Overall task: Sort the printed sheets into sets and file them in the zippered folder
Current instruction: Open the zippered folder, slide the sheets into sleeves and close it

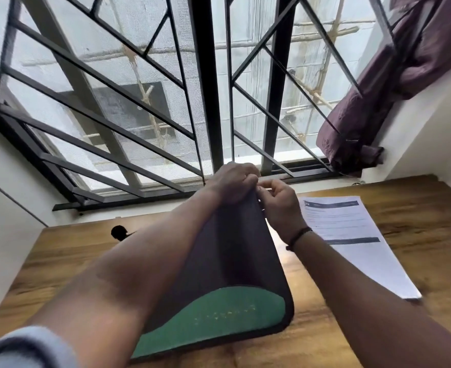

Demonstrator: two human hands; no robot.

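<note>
At lower center, the zippered folder (227, 288) stands tilted on the wooden surface (418, 221). The left hand (232, 181) grips its top corner; right hand (280, 205) fingers pinch there. Printed sheets (351, 235) lie right, barred window (139, 102) beyond.

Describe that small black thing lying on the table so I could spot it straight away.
Start at the wooden table below the barred window. Near its far left edge, left of the person's left forearm, lies the small black object. It is dark, rounded and alone, unlike the white printed sheets on the right.
</note>
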